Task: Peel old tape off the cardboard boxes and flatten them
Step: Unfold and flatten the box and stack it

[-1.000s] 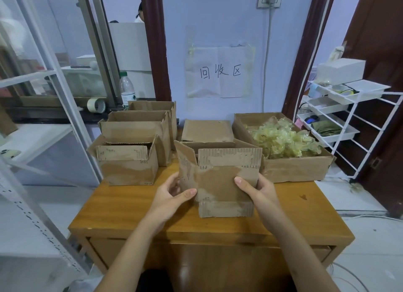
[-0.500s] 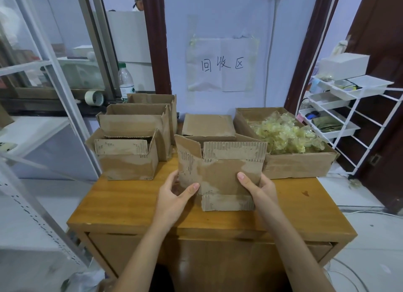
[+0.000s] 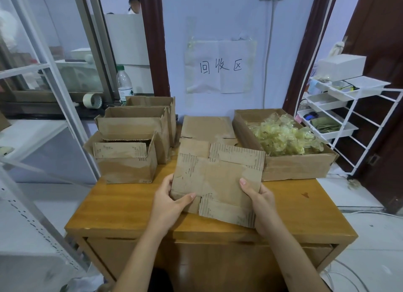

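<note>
Fingers of the left hand (image 3: 169,201) and right hand (image 3: 258,201) curl around opposite side edges of the flattened box (image 3: 218,178), thumbs on its face. It is tilted above the wooden table (image 3: 122,208), in front of 3 open boxes (image 3: 133,143) and a box of peeled tape (image 3: 285,136).

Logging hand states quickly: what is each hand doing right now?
Left hand: grips the left edge of the flattened box.
Right hand: grips its right edge.
</note>
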Motion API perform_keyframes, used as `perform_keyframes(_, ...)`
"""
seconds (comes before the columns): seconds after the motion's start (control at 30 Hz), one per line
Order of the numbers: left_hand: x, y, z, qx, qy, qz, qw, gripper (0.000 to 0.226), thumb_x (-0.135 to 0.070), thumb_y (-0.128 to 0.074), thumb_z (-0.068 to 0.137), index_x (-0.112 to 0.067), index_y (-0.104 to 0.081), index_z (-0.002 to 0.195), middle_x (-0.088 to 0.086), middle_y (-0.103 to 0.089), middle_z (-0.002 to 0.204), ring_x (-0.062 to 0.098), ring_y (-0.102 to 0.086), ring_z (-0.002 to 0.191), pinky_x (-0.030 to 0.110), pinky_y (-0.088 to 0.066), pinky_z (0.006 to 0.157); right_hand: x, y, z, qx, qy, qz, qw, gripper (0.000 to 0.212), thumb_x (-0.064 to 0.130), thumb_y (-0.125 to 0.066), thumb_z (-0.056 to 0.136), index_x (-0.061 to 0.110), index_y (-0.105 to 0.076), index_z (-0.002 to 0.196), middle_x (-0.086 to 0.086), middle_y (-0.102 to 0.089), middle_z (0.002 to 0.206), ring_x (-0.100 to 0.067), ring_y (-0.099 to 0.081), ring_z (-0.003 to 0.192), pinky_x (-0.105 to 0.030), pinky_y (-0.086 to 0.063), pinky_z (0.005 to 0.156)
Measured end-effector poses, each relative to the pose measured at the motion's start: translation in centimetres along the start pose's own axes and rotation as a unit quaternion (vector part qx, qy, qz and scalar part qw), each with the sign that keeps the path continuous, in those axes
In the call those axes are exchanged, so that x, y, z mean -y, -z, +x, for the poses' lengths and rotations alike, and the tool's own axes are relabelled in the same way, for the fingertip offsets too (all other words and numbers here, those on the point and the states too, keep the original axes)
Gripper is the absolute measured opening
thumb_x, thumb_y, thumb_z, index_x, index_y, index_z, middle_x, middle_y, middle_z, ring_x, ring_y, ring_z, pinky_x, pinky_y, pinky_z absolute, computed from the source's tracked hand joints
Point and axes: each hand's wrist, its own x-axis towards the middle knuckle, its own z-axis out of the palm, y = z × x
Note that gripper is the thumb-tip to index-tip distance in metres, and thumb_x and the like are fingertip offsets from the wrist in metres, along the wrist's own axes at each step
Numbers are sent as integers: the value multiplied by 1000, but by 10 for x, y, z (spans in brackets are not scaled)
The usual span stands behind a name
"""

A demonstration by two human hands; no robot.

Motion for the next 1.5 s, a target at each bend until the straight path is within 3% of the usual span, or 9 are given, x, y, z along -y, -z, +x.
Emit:
perform_keyframes(0.3,-3,-1,3,-31,51,-68,996,46,-13,-90,77,-22,-67,116,-5,-79,106,11,-76,98,28,-63,77,-2,0,-4,-27,10,21,999,19,20,-76,93,18,-75,111,3,-81,105,-14,-77,94,-30,-61,75)
perform_keyframes(0.43,-7,-2,0,-14,68,-104,992,36,-8,-85,82,-10,-68,114,4,-81,94,16,-78,84,22,-62,66,-1,2,-6,-39,-1,83,996,21,19,-73,95,15,-73,116,0,-80,108,-17,-77,98,-37,-62,83)
perform_keyframes(0.53,-10,-1,1,17,76,-108,991,33,-8,-82,86,-8,-68,116,4,-81,98,20,-79,89,23,-63,68,-1,5,-7,-42,-7,87,995,20,18,-72,96,15,-74,115,0,-80,108,-17,-77,98,-38,-59,84)
perform_keyframes(0.67,-9,4,1,-11,84,-203,976,27,1,-74,91,-4,-64,116,8,-80,102,24,-79,93,25,-63,63,-4,13,-6,11,-12,63,998,27,8,-81,81,7,-75,108,-5,-80,107,-23,-76,98,-37,-57,76)
perform_keyframes(0.83,-7,8,-1,-43,68,-280,957,33,-7,-74,88,-9,-66,120,10,-79,109,25,-77,99,30,-64,70,-10,12,-8,95,16,-3,995,45,23,-79,74,13,-71,118,-7,-77,110,-24,-73,91,-36,-52,64)
perform_keyframes(0.97,-8,1,-1,51,83,-164,982,34,-12,-79,86,-7,-69,117,9,-79,109,25,-77,100,31,-64,74,-11,13,-10,125,42,-20,991,42,29,-76,83,15,-70,122,-8,-76,114,-22,-72,91,-35,-55,63)
perform_keyframes(1.17,-4,3,5,62,95,-114,987,28,-21,-69,96,-5,-64,119,11,-80,103,32,-77,92,35,-63,63,-12,19,-2,99,-2,67,993,84,42,-91,63,7,-63,135,-10,-73,129,-28,-68,121,-45,-53,99)
perform_keyframes(1.33,-8,7,2,53,92,-157,982,36,-22,-74,89,-2,-68,118,17,-79,102,29,-77,87,29,-56,51,-8,26,-1,110,-5,47,993,40,16,-77,86,-1,-72,122,-18,-76,119,-34,-71,113,-43,-54,94)
perform_keyframes(1.5,-12,4,0,73,90,-161,980,38,-23,-77,86,-12,-70,122,7,-79,111,25,-76,103,42,-64,80,-16,23,0,93,24,1,995,37,19,-71,91,4,-72,125,-12,-76,121,-29,-71,118,-49,-53,104)
